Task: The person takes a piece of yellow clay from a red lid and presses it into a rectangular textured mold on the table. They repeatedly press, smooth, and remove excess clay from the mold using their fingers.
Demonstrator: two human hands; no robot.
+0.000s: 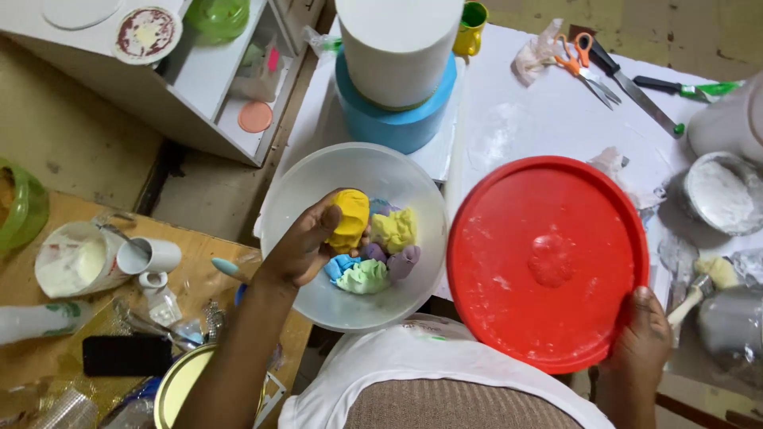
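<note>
Fingers of the left hand pinch a yellow lump of soft paste, lifted just above other coloured lumps in the white bowl. The right hand grips the red lid's rim, holding it off to the side, apparently so the bowl stays open. Behind stand a tiered cake, scissors and a knife; a brush lies near the lid.

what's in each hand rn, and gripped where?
Left hand: a yellow lump of soft paste, fingers wrapped round its side, over the white bowl. Right hand: the red lid, pinched at its lower right rim.
</note>
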